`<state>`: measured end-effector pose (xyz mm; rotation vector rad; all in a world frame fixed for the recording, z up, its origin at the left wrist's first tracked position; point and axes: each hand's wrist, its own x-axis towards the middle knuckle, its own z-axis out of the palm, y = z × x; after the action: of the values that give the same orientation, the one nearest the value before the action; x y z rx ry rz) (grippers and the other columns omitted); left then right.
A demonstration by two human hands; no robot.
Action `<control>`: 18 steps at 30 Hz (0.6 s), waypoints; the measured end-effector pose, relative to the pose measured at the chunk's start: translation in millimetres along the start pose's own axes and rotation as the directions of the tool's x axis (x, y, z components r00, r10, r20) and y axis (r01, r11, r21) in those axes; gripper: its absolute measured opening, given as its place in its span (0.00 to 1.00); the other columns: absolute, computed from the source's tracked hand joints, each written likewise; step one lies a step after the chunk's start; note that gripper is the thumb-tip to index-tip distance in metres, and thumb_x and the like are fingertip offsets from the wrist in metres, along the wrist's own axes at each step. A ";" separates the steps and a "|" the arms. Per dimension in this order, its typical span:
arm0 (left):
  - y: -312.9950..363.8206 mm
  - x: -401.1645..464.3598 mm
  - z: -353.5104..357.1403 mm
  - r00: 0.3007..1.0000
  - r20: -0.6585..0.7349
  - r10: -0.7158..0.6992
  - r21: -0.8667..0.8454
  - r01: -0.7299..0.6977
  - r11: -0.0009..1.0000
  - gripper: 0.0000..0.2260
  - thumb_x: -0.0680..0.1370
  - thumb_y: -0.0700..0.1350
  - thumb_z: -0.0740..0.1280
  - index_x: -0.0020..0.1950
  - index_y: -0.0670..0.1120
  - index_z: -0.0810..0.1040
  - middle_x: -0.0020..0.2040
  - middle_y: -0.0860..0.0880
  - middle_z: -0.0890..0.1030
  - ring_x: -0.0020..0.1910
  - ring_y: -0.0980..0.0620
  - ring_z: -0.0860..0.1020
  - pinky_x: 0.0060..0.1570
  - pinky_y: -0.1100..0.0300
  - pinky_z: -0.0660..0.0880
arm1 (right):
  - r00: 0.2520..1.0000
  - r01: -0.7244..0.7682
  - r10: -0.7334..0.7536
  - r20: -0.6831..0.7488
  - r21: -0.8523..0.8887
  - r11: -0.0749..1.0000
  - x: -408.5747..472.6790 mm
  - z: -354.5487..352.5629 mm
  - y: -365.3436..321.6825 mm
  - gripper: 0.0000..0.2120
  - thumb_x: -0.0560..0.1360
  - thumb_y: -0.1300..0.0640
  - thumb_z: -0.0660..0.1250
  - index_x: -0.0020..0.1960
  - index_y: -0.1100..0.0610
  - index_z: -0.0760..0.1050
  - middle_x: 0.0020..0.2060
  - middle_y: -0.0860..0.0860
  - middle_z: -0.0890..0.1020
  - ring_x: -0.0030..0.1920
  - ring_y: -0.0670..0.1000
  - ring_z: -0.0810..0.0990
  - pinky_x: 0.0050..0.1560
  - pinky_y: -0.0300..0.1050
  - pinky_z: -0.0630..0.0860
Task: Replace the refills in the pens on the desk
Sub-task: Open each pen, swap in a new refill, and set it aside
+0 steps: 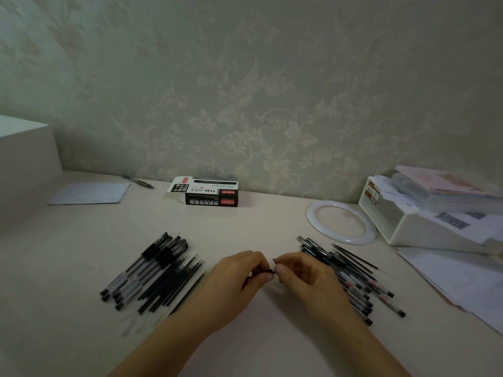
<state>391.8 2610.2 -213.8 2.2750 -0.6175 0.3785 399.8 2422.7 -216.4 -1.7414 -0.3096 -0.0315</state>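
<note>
My left hand (242, 273) and my right hand (302, 273) meet at the middle of the desk, fingers curled around one dark pen (268, 271); only a short black part shows between the fingertips. Left of my hands lies a pile of black gel pens (144, 268) with several loose dark refills (174, 284) beside them. A second pile of pens and thin refills (351, 270) lies to the right, partly hidden by my right hand.
A black refill box (209, 193) stands open by the wall. A white ring (341, 223), a white organiser with papers (424, 213) and loose sheets (462, 281) fill the right side. A notepad (89, 194) and a pen (138, 181) lie far left.
</note>
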 end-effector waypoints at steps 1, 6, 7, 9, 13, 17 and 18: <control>-0.3 -0.3 0.3 1.000 0.001 0.002 0.002 -0.002 1.000 0.05 0.79 0.51 0.65 0.48 0.51 0.78 0.43 0.57 0.78 0.41 0.59 0.75 0.40 0.64 0.73 | 1.000 0.010 -0.011 -0.010 -0.031 0.999 0.4 -0.8 2.4 0.05 0.71 0.49 0.73 0.44 0.50 0.83 0.39 0.50 0.85 0.40 0.46 0.83 0.44 0.36 0.78; -1.5 -1.2 1.9 1.000 0.003 0.022 0.015 -0.022 1.000 0.05 0.79 0.51 0.66 0.48 0.51 0.77 0.42 0.57 0.78 0.40 0.59 0.74 0.39 0.64 0.72 | 0.999 0.042 -0.041 0.016 -0.034 0.999 2.2 -1.7 5.6 0.07 0.74 0.61 0.73 0.42 0.49 0.83 0.38 0.51 0.85 0.39 0.45 0.82 0.42 0.35 0.77; -1.8 -0.8 1.9 1.000 0.004 0.020 0.016 -0.020 1.000 0.05 0.79 0.51 0.66 0.48 0.51 0.77 0.43 0.57 0.78 0.40 0.59 0.74 0.40 0.63 0.73 | 0.999 0.040 -0.039 0.028 -0.027 0.999 2.4 -1.7 5.2 0.10 0.74 0.64 0.72 0.43 0.49 0.83 0.40 0.50 0.85 0.41 0.45 0.83 0.44 0.35 0.77; -2.1 -0.5 2.1 1.000 0.010 0.014 0.023 -0.014 1.000 0.04 0.79 0.52 0.65 0.48 0.52 0.77 0.43 0.57 0.78 0.41 0.59 0.75 0.42 0.60 0.74 | 0.999 0.031 -0.030 0.046 -0.018 0.999 3.5 -1.2 6.3 0.11 0.74 0.65 0.72 0.46 0.48 0.83 0.43 0.48 0.86 0.45 0.46 0.84 0.47 0.35 0.78; -2.7 -0.5 2.4 1.000 -0.003 0.014 0.009 -0.014 1.000 0.04 0.79 0.52 0.65 0.48 0.53 0.77 0.43 0.57 0.78 0.41 0.59 0.75 0.41 0.58 0.75 | 1.000 0.006 -0.006 -0.007 -0.060 0.998 1.9 0.3 6.7 0.05 0.72 0.50 0.73 0.46 0.49 0.81 0.40 0.47 0.85 0.41 0.44 0.83 0.44 0.36 0.77; -3.9 -0.7 3.0 1.000 -0.007 0.007 0.016 -0.007 1.000 0.05 0.79 0.52 0.65 0.47 0.53 0.77 0.42 0.57 0.78 0.40 0.59 0.75 0.39 0.62 0.74 | 1.000 0.022 -0.021 0.014 -0.099 0.995 0.9 -2.7 6.8 0.09 0.73 0.48 0.71 0.39 0.52 0.81 0.34 0.52 0.83 0.36 0.45 0.79 0.40 0.38 0.75; -4.4 -0.9 2.8 1.000 -0.012 0.003 0.015 -0.003 1.000 0.05 0.79 0.53 0.65 0.47 0.53 0.76 0.42 0.57 0.78 0.40 0.59 0.75 0.38 0.63 0.73 | 0.999 0.032 -0.031 0.020 -0.085 0.996 1.4 -3.0 6.6 0.05 0.74 0.52 0.72 0.40 0.51 0.81 0.35 0.52 0.84 0.36 0.45 0.80 0.41 0.37 0.76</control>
<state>393.7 2611.1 -218.6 2.2849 -0.6141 0.3998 403.0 2418.9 -221.9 -1.8222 -0.3534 -0.0522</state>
